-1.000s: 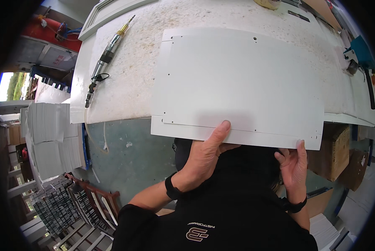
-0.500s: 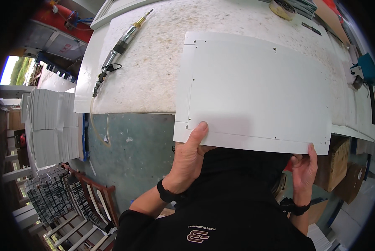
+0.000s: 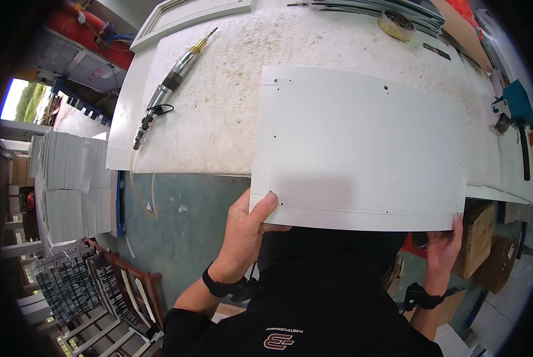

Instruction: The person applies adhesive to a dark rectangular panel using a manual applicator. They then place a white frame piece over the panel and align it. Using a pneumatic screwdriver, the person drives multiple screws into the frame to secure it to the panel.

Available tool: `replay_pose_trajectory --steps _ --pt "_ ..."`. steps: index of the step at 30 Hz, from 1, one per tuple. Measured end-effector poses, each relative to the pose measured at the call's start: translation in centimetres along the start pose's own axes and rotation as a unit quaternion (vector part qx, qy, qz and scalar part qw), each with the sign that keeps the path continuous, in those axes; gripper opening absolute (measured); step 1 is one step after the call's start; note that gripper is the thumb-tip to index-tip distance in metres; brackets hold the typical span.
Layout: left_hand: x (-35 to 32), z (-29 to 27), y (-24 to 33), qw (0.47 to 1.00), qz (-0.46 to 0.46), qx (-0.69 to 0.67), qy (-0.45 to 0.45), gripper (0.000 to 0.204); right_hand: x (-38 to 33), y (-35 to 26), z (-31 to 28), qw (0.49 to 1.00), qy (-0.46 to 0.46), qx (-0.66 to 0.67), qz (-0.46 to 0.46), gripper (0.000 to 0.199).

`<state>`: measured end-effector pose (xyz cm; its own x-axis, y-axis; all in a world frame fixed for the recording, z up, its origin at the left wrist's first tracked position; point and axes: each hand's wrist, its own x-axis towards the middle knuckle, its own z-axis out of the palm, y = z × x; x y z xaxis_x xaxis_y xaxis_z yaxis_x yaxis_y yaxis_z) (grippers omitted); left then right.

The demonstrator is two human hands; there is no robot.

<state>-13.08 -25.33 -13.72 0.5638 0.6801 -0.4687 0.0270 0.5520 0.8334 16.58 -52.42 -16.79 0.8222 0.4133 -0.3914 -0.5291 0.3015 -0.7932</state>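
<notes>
I hold a large white metal panel (image 3: 367,149) with small holes near its edges over the near edge of the white worktable (image 3: 231,113). My left hand (image 3: 245,229) grips its near left corner, thumb on top. At the near right corner my right hand (image 3: 445,253) holds the panel from below, mostly hidden by it. Both wrists wear black bands.
A pneumatic screwdriver (image 3: 168,92) with a hose lies on the table's left part. A round tin of screws (image 3: 396,24) sits at the far edge. Stacks of white panels (image 3: 76,184) stand on the left, cardboard boxes (image 3: 486,244) on the right, dark racks (image 3: 82,285) at lower left.
The panel has slid toward me, off the table's near edge. Both hands have drawn back with it, still on its near corners.
</notes>
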Motion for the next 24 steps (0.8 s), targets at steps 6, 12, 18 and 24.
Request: replay_pose_trajectory --steps 6,12,18,24 --pt "0.0 0.2 0.8 1.0 -0.007 0.02 -0.006 0.048 3.4 -4.0 -2.1 0.986 -0.047 -0.158 -0.008 0.037" --pt "-1.8 1.5 -1.4 0.995 0.033 -0.066 0.072 0.044 4.8 -5.1 -0.6 0.965 -0.082 -0.249 0.028 0.045" --pt "0.0 6.0 -1.9 0.995 0.019 -0.097 0.014 0.037 0.3 -1.4 0.1 0.98 -0.047 -0.195 0.004 0.044" --pt "1.1 8.3 -1.8 0.999 -0.008 -0.008 -0.046 0.035 -2.2 -0.9 2.3 0.97 -0.108 -0.217 0.03 0.05"
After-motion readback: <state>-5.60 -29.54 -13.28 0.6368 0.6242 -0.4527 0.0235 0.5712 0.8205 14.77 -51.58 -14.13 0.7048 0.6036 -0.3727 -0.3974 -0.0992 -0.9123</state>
